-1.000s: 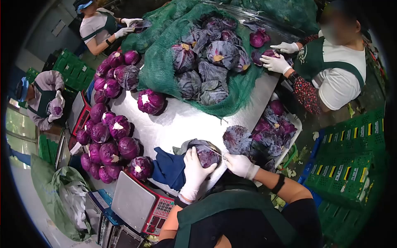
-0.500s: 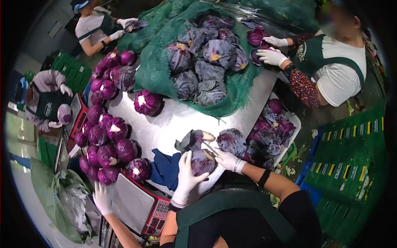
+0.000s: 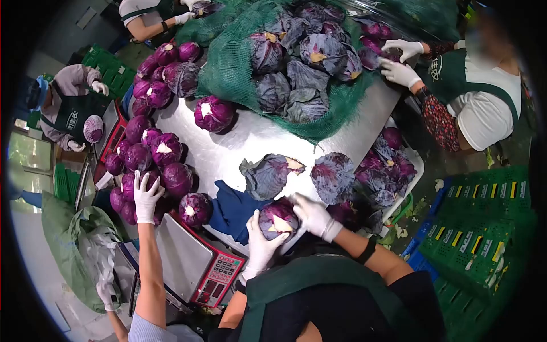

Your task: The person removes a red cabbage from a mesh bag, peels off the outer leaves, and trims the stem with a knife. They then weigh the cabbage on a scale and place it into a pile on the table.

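White gloves cover both my hands. My left hand (image 3: 262, 242) is wrapped round the left side of a purple cabbage (image 3: 278, 219), whose pale cut stem faces up. At the cabbage's upper right is my right hand (image 3: 314, 218), fingers bent and blurred; whether it holds anything cannot be made out. Just above lie a loose outer leaf with a pale stem piece (image 3: 270, 174) and a dark leafy cabbage piece (image 3: 333, 178). A blue cloth (image 3: 235, 211) is left of my left hand.
Left are trimmed cabbages (image 3: 165, 149) and a red scale (image 3: 219, 273); a co-worker's gloved hand (image 3: 146, 196) touches the cabbages. A green net (image 3: 231, 65) holds more on the metal table (image 3: 228, 154). A white bin (image 3: 419, 165) and green crates (image 3: 473, 228) stand right.
The cabbage in my left hand now shows its cut stem. The knife seen in my right hand is no longer visible. The co-worker's hand has reached onto the cabbages at left.
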`<act>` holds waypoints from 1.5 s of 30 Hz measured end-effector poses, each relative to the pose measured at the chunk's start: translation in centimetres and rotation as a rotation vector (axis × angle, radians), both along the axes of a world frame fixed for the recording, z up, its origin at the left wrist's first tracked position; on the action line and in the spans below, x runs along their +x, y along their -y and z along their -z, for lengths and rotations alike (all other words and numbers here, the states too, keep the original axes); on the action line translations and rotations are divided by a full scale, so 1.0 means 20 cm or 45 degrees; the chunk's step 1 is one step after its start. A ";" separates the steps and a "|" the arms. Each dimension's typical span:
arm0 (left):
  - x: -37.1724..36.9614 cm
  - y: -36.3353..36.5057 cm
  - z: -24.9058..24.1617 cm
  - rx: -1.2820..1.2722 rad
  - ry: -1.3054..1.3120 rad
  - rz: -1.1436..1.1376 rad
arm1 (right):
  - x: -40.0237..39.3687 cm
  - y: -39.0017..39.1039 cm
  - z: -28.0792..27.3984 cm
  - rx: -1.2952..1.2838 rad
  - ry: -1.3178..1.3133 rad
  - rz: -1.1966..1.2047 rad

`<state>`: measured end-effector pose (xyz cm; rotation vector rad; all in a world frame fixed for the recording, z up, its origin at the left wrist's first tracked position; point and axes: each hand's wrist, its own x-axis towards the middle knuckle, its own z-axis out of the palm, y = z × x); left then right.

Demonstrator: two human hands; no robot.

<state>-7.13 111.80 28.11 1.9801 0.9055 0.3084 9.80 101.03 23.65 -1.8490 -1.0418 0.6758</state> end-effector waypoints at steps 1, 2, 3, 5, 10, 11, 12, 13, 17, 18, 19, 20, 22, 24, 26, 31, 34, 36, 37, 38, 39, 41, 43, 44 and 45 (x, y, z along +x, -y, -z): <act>-0.04 -0.01 0.02 -0.016 0.039 0.041 | 0.05 -0.01 0.05 0.069 0.027 0.076; -0.11 -0.05 0.13 -0.128 0.155 0.080 | 0.09 0.02 0.08 -0.097 -0.130 0.066; -0.17 -0.08 0.21 -0.237 0.266 0.119 | 0.14 0.03 0.06 -0.259 -0.291 0.052; -0.16 -0.07 0.16 -0.814 0.464 -0.098 | 0.23 0.06 -0.11 -0.584 -0.742 0.130; -0.03 -0.16 0.03 -1.212 0.815 -0.082 | 0.58 0.54 0.10 -0.403 0.663 0.301; 0.02 -0.20 -0.03 -1.065 0.677 0.002 | 0.62 0.57 -0.12 -0.875 0.559 0.435; 0.06 -0.24 -0.03 -0.882 0.576 0.167 | 0.62 0.57 -0.20 -0.615 0.589 0.503; 0.13 -0.29 -0.10 -0.618 0.395 0.399 | 0.59 0.56 -0.26 -0.359 0.606 0.566; 0.40 -0.29 -0.11 -0.268 0.203 0.895 | 0.27 0.30 -0.22 -0.084 -0.617 0.210; 0.42 -0.25 -0.03 -0.298 0.242 0.602 | 0.22 0.22 -0.25 -0.243 -0.700 0.188; 0.43 -0.21 0.03 -0.322 0.280 0.305 | 0.18 0.20 -0.21 -0.169 -0.658 0.288; 0.41 -0.16 0.08 -0.248 0.180 0.087 | 0.16 0.22 -0.20 -0.133 -0.721 0.318; 0.43 -0.03 -0.04 -0.093 0.103 0.132 | 0.12 0.25 -0.25 -0.143 -0.684 0.249; 0.43 0.01 -0.04 0.108 -0.006 0.191 | 0.12 0.29 -0.25 -0.162 -0.362 0.100; 0.46 0.04 -0.04 0.177 -0.040 0.246 | 0.15 0.26 -0.25 -0.172 0.325 0.117; 0.51 0.11 -0.04 0.406 -0.150 0.365 | 0.22 0.15 -0.22 -0.373 0.359 0.006; 0.55 0.13 -0.04 0.454 -0.133 0.299 | 0.30 0.14 -0.11 -0.029 0.511 0.013; 0.53 0.13 -0.07 0.432 -0.091 0.361 | 0.37 0.13 -0.05 0.083 0.499 0.261; 0.51 0.12 -0.08 0.410 -0.055 0.421 | 0.42 0.13 0.02 0.012 0.485 0.309; 0.48 0.09 -0.07 0.351 0.028 0.463 | 0.47 0.13 0.10 -0.016 -0.143 0.421; 0.44 0.04 -0.04 0.295 0.060 0.542 | 0.52 0.16 0.17 -0.044 -0.777 0.508; 0.29 -0.07 0.02 0.009 0.196 0.597 | 0.60 0.22 0.18 -0.258 -0.724 0.378; 0.18 -0.09 0.04 -0.348 0.164 0.492 | 0.58 0.22 0.10 -0.281 -0.821 0.319; 0.16 -0.06 0.01 -0.530 0.249 0.380 | 0.54 0.22 0.06 -0.237 -0.578 0.433; 0.16 -0.02 -0.02 -0.710 0.346 0.257 | 0.52 0.23 0.08 -0.060 0.408 0.512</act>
